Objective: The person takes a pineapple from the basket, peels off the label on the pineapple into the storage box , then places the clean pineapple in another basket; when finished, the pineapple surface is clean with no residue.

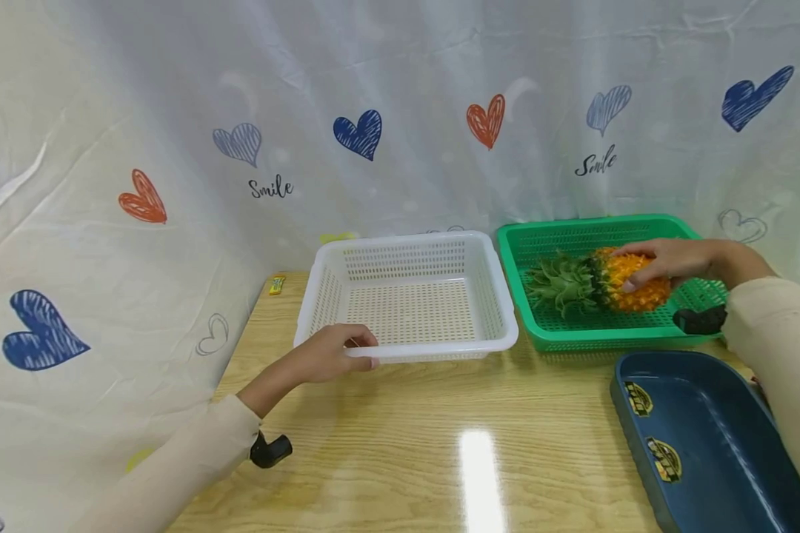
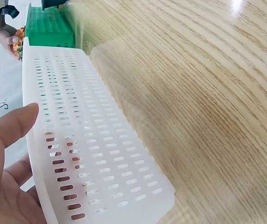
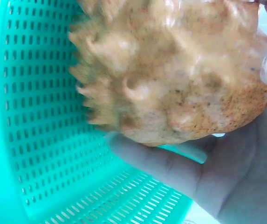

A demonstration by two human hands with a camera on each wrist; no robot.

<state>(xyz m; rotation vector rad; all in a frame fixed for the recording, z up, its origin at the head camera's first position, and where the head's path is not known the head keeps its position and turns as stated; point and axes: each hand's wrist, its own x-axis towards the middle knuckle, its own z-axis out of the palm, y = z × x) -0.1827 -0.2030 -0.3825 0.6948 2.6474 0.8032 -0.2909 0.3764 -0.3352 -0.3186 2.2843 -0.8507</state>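
Observation:
My left hand [image 1: 336,354] grips the near rim of a white perforated basket [image 1: 500,296], thumb outside and fingers over the inner side; the left wrist view shows the thumb on that rim. Nothing lies inside the white basket. On the right, my right hand [image 1: 673,263] holds an orange pineapple [image 1: 630,285] with a green leafy crown [image 1: 560,285] from above. The pineapple lies sideways in or just over a green perforated basket [image 1: 607,342], its crown pointing left. Close up in the right wrist view, fingers curl around the spiky fruit [image 3: 170,70]; whether it touches the basket floor I cannot tell.
A dark blue tray [image 1: 720,437] with two gold-and-black stickers stands at the front right, partly under the right sleeve. A small yellow packet [image 1: 276,286] lies at the table's back left. Behind the wooden table [image 1: 387,444] hangs a white curtain [image 1: 413,185] with hearts.

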